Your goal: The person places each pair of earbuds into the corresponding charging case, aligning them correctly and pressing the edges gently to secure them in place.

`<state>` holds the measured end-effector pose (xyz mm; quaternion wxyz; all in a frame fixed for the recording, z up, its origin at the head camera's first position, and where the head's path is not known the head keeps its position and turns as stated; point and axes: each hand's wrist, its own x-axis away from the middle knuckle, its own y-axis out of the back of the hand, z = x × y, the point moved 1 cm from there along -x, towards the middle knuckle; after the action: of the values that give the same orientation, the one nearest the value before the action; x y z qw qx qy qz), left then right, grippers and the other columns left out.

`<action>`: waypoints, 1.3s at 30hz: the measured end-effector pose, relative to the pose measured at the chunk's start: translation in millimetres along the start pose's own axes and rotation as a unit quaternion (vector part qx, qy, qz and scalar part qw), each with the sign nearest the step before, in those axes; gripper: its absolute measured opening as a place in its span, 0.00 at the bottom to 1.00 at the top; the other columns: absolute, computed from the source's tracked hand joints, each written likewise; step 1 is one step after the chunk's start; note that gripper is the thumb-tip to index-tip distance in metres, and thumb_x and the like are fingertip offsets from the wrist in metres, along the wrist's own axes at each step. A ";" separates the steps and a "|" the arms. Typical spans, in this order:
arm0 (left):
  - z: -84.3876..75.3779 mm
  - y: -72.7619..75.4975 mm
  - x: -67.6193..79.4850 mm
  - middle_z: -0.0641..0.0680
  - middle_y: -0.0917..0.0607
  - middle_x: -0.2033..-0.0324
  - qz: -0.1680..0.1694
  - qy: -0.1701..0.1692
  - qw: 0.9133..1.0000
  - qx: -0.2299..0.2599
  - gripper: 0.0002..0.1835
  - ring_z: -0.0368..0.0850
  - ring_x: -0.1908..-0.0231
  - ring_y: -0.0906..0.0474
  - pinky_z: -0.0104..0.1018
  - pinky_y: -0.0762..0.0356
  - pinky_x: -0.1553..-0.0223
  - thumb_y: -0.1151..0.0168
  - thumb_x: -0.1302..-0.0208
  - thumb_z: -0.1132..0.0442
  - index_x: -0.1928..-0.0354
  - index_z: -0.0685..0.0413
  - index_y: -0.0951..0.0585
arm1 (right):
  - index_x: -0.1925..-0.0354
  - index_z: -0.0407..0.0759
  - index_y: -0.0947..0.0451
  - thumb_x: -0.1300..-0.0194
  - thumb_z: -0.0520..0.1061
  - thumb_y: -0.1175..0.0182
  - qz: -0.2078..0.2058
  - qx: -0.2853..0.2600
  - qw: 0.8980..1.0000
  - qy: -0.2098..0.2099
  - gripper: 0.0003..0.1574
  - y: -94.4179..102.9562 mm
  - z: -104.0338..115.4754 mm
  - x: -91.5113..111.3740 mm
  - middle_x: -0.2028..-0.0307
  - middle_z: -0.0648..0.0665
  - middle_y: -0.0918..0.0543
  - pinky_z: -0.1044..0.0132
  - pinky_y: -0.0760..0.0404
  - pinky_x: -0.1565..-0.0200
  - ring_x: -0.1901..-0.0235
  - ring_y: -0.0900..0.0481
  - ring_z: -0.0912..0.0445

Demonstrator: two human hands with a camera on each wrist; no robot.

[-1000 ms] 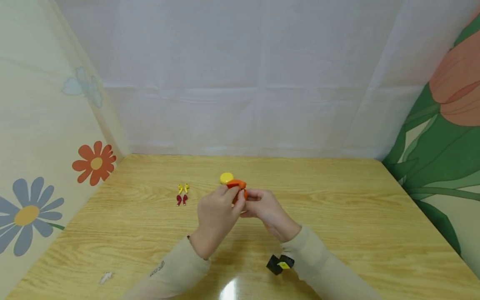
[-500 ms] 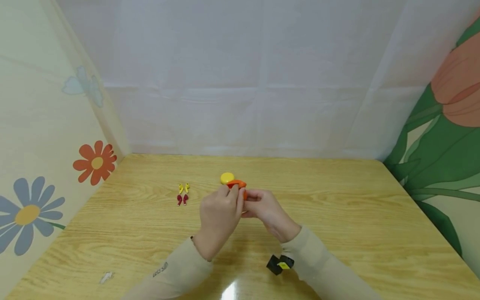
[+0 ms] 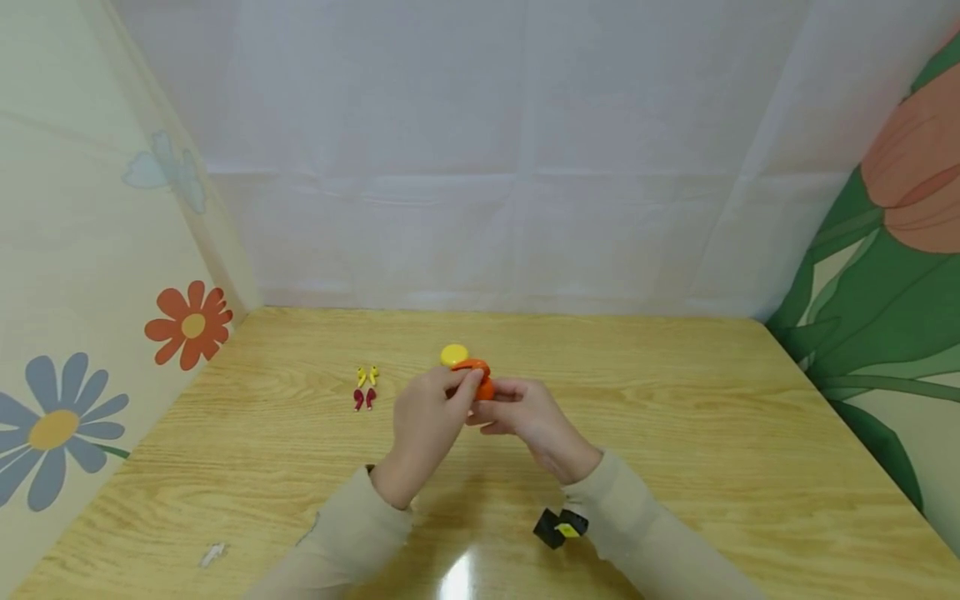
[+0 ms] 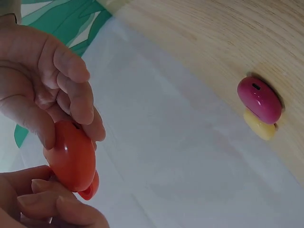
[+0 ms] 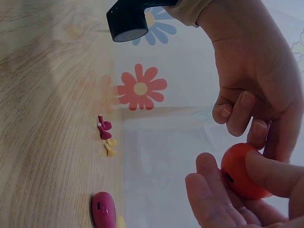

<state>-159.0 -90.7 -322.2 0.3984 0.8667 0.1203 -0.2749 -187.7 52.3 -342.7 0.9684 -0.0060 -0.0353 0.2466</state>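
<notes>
Near side of yellow case (image 3: 453,355): orange case (image 3: 487,390), lifted, lid (image 3: 470,364) looks ajar. Right hand (image 3: 531,422) pinching body, thumb against fingers. Left hand (image 3: 426,417) pinching at lid side; whether bud caught between fingertips, cannot tell.

Risks, judged: smooth round shell, fingertip hold only; could squirt out if left hand presses off-centre. Lid may snap onto fingertips if hinge springy. Dropped case could knock pink case (image 4: 259,100), beside yellow case, or scatter yellow buds (image 3: 373,377) and red buds (image 3: 358,399) left of it.
</notes>
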 end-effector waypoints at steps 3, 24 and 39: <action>0.1 4.0 -2.3 0.52 0.17 0.79 0.025 0.008 1.000 0.016 0.10 0.38 0.83 0.33 0.30 0.36 0.82 0.37 0.34 0.62 0.70 0.59 0.11 | 0.42 0.29 0.26 0.33 0.39 0.40 0.002 -0.001 1.000 0.002 0.24 -0.2 0.8 0.0 0.53 0.36 0.16 0.56 0.18 0.54 0.57 0.16 0.48; -4.2 5.4 -3.6 0.47 0.21 0.81 -0.001 0.010 0.998 0.065 0.08 0.37 0.83 0.33 0.30 0.34 0.82 0.30 0.41 0.63 0.60 0.58 0.13 | 0.42 0.28 0.26 0.33 0.38 0.40 -0.002 -0.002 1.000 0.007 0.23 1.6 1.0 1.5 0.53 0.37 0.16 0.56 0.18 0.54 0.58 0.16 0.49; -3.6 3.5 -3.6 0.47 0.22 0.81 -0.013 -0.024 0.999 0.042 0.04 0.37 0.83 0.34 0.29 0.35 0.82 0.31 0.39 0.64 0.66 0.58 0.14 | 0.42 0.26 0.27 0.30 0.38 0.43 0.005 -0.027 1.000 0.004 0.22 3.2 0.5 2.0 0.50 0.35 0.18 0.57 0.18 0.54 0.54 0.17 0.44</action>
<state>-159.1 -90.3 -316.0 0.3610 0.8742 0.1099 -0.3054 -187.5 56.1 -342.2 0.9668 -0.0328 -0.0380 0.2504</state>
